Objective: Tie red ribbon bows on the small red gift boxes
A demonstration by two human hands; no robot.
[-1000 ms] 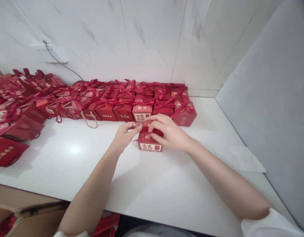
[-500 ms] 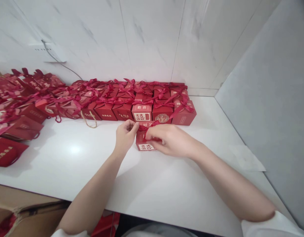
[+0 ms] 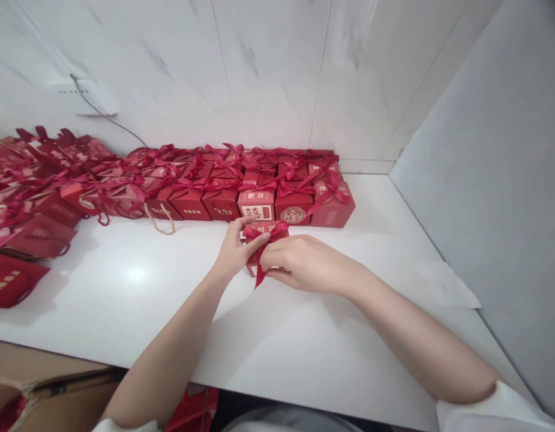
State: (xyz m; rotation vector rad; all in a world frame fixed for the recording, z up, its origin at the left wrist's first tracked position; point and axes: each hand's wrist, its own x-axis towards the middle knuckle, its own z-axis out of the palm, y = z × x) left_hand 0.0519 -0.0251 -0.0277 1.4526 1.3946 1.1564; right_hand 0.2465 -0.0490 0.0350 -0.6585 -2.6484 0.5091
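Observation:
A small red gift box [image 3: 252,269] with white characters stands on the white table in front of the rows of boxes. A red satin ribbon [image 3: 277,232] is tied in a bow on its top, and one tail hangs down over the front. My left hand [image 3: 235,251] grips the box's left side, its thumb lying against the bow. At the front right, my right hand [image 3: 302,262] is closed, with thumb and fingers pinched at the ribbon. It covers much of the box's front.
Rows of ribboned red boxes [image 3: 189,204] line the tiled wall, with more at the left [image 3: 47,234]. A gold cord handle [image 3: 160,222] hangs off one box. White paper [image 3: 448,282] lies by the right-hand panel. A cardboard carton [image 3: 56,384] stands below the table's front edge.
My left hand has shifted from a pinch at the ribbon to the box's left side, thumb on the bow. My right hand has moved slightly down; the bow and a hanging tail now show.

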